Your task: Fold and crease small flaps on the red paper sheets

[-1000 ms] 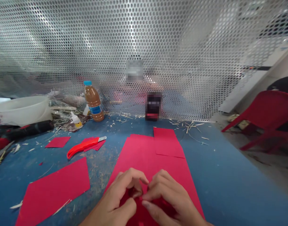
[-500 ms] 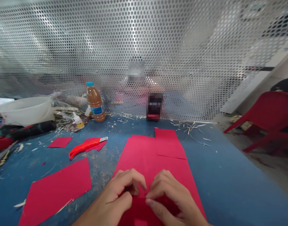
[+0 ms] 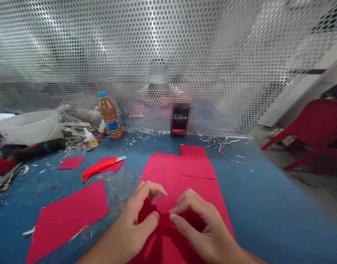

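Note:
A long sheet of red paper point(image 3: 165, 172) lies on the blue table in front of me, with a smaller red piece point(image 3: 197, 161) over its far right corner. My left hand point(image 3: 142, 220) hovers above the near part of the sheet, thumb and fingers apart, holding nothing. Close beside it, my right hand point(image 3: 198, 223) has thumb and forefinger pinched together at what looks like a raised edge of the red paper. Part of that edge is hidden behind the fingers.
To the left lie a red utility knife point(image 3: 99, 168), blade out, a larger red sheet point(image 3: 71, 216) and a small red square point(image 3: 71, 162). Behind them stand a brown bottle point(image 3: 109, 113), glue bottle point(image 3: 90, 138) and white basin point(image 3: 31, 126). Perforated metal panel point(image 3: 212, 55) borders the back.
My left hand has opened, its thumb and fingers spreading and drawing away from the right fingertips. My right hand keeps its pinch. The whole view has shifted slightly.

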Demonstrator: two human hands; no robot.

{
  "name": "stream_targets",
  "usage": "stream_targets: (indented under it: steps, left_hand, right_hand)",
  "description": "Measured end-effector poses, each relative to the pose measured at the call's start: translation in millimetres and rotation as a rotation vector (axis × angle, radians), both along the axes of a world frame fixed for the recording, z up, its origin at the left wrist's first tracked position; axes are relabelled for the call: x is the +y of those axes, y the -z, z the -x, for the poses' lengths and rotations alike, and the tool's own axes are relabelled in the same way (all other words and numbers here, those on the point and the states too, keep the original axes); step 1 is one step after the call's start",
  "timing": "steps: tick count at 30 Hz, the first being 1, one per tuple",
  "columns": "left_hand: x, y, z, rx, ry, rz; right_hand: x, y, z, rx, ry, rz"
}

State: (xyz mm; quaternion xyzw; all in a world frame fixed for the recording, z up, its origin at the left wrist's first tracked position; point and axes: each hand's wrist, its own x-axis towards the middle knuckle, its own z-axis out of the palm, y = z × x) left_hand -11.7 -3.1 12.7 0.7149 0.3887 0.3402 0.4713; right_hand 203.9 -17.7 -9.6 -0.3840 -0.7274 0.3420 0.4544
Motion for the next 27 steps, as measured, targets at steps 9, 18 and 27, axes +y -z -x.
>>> stream_targets:
  steps: [9, 18, 27]
  left_hand:
    - [-3, -0.1, -8, -0.108, 0.108, 0.113]
    - [12, 4.9, 8, -0.122, 0.059, 0.181]
    - [17, 0.5, 15, 0.128, -0.055, -0.071]
  right_hand:
    - [-4, -0.7, 0, -0.046, -0.052, -0.125]
    - [-2, 2.9, -2, 0.031, 0.049, -0.018]
    - [5, 3.7, -3, 0.145, 0.135, 0.191]
